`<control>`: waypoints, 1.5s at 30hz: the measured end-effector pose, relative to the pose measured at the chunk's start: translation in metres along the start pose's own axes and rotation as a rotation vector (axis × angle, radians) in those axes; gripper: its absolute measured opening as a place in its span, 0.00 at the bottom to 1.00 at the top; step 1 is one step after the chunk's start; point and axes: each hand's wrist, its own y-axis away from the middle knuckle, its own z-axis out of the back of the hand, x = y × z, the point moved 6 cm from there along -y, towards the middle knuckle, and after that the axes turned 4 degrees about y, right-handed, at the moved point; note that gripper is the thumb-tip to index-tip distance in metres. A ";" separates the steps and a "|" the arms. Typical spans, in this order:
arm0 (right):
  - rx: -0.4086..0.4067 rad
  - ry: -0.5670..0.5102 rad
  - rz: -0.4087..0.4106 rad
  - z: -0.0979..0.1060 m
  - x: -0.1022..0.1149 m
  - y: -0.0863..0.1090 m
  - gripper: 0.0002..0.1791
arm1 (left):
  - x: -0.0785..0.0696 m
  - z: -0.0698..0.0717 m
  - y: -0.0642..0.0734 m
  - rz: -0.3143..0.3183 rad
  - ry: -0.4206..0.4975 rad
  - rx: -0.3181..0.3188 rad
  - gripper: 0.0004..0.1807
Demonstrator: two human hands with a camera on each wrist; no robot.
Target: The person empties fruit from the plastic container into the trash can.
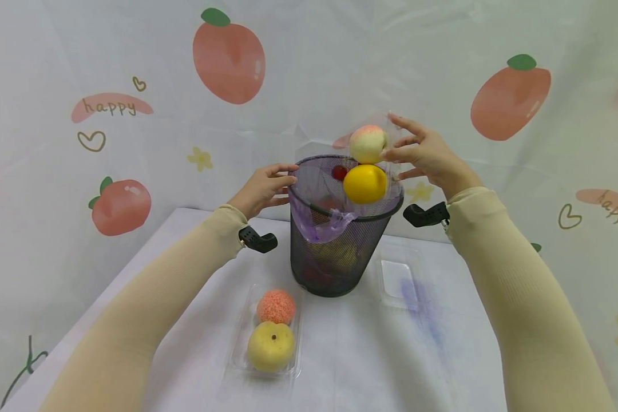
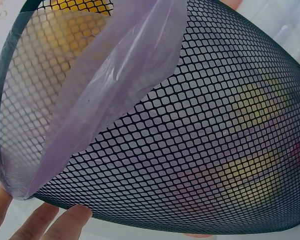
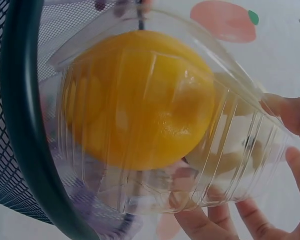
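Observation:
A black mesh wastebasket (image 1: 329, 260), lined with a purple plastic bag (image 1: 314, 229), stands tilted on the table. My left hand (image 1: 265, 190) holds its rim at the left, fingers against the outside mesh in the left wrist view. Over the right side of the opening, my right hand (image 1: 427, 153) grips a clear plastic container (image 3: 224, 145) by its end. That container is tipped, with a yellow lemon-like fruit (image 1: 364, 184) lower down and a pale pink-topped peach (image 1: 368, 143) above it. Inside the basket a red fruit (image 1: 339, 172) shows, and yellow shapes blur through the mesh.
On the near table (image 1: 350, 355), a clear container (image 1: 237, 349) holds a rough orange-pink ball (image 1: 276, 307) and a yellow pear-like fruit (image 1: 270, 347). Another clear plastic container (image 1: 396, 280) lies right of the basket. A fruit-printed cloth (image 1: 309, 68) hangs behind.

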 end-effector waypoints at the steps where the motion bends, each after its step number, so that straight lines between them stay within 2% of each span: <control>1: 0.000 0.002 0.002 0.000 0.000 0.000 0.45 | 0.000 0.000 0.000 0.000 -0.002 -0.001 0.24; 14: -0.003 0.061 0.014 -0.002 -0.001 -0.003 0.46 | 0.000 0.000 -0.001 0.003 -0.015 -0.021 0.24; 18: -0.034 0.070 0.007 0.002 -0.001 -0.003 0.46 | 0.000 0.001 -0.001 0.005 -0.022 -0.024 0.24; 27: -0.100 0.004 0.020 0.017 0.003 0.000 0.46 | 0.001 0.002 0.001 0.004 -0.022 -0.018 0.24; 38: -0.081 -0.015 0.069 0.015 0.003 0.003 0.47 | 0.000 0.001 0.002 0.000 -0.032 -0.034 0.23; 45: -0.032 -0.138 0.065 0.018 -0.007 0.003 0.47 | 0.000 0.001 0.002 -0.002 -0.033 -0.032 0.23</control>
